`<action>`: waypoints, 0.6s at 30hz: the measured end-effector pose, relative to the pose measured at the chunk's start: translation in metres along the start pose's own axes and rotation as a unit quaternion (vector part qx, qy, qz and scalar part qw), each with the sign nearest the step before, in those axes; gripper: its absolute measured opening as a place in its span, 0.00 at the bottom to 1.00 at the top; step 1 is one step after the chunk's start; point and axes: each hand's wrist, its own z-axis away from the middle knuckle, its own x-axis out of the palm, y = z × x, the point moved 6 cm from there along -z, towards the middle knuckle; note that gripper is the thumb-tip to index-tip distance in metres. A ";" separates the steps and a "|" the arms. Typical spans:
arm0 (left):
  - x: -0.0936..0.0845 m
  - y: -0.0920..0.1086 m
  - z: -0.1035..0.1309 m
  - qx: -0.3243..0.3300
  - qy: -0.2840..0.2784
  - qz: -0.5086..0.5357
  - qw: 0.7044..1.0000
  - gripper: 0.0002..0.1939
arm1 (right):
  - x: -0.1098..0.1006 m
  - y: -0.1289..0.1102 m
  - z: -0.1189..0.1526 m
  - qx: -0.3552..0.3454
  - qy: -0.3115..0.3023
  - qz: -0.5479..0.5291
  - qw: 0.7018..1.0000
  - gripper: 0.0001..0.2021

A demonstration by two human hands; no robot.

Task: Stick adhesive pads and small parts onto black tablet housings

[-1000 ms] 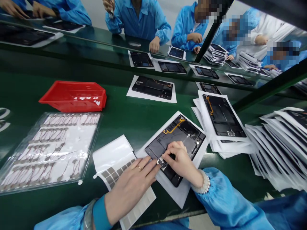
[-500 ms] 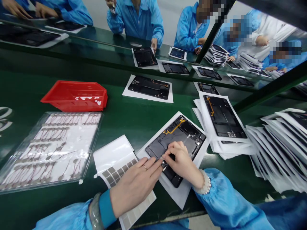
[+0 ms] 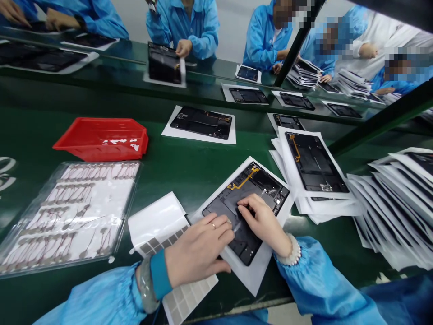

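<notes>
A dark tablet housing [image 3: 246,178] with an orange flex cable [image 3: 244,178] lies at an angle on a white paper sheet [image 3: 252,282] before me. My left hand [image 3: 201,246] rests with its fingers outstretched over the housing's near-left edge, thumb apart. Over the middle of the housing, my right hand [image 3: 262,221] has thumb and forefinger pinched together; whatever is between them is too small to make out. Under and beside my left wrist is a sheet of grey square stickers [image 3: 189,298], its glossy backing [image 3: 157,219] folded back.
To the left, a clear tray [image 3: 130,198] holds rows of small wired round parts, with a red bin [image 3: 101,135] behind it. Another housing [image 3: 203,123] lies farther back. Stacked housings [image 3: 316,162] and papers [image 3: 382,212] stand right. Co-workers [image 3: 184,27] sit across the bench.
My right hand has shifted slightly up and away from my left hand. My left hand has turned, its thumb now apart. Across the bench, a co-worker has lifted a housing and moved it left.
</notes>
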 end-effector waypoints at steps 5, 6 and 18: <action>0.004 -0.009 0.000 -0.013 -0.017 0.073 0.997 0.29 | 0.000 0.001 -0.001 -0.007 0.000 -0.007 1.000 0.06; 0.005 -0.010 0.000 -0.014 -0.015 0.080 0.997 0.29 | 0.000 0.001 -0.001 -0.008 -0.002 -0.010 1.000 0.06; 0.009 -0.009 0.001 -0.020 -0.010 0.017 1.000 0.25 | 0.001 0.001 -0.001 -0.004 -0.016 -0.005 1.000 0.07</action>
